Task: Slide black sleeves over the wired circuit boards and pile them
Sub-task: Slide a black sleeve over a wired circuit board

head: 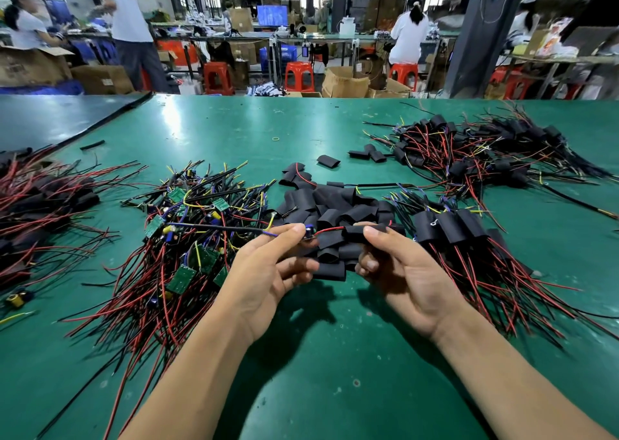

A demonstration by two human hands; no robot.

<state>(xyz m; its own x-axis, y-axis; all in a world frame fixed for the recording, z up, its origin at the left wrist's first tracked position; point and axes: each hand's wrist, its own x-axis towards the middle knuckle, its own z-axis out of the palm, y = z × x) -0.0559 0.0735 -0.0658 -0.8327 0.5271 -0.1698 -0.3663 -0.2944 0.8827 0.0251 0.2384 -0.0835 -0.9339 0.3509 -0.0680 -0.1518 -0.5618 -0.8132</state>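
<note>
The job looks to be mid-run, judging by the piles. The left hand [268, 272] pinches one wired circuit board [308, 232] between curled fingers [294, 231]. The right hand [402, 272] grips a black sleeve [363, 230] the same way. The board's red lead reaches the sleeve's mouth, but the board itself is not yet covered. Both are held just above the tabletop [234, 131], at centre view. At nine o'clock a heap of bare boards [187, 238] waits, seemingly a large share still to do. Loose sleeves [335, 205] lie at twelve. Sleeved units [449, 228] are piled at three o'clock, with a farther pile [485, 151] at one o'clock.
</note>
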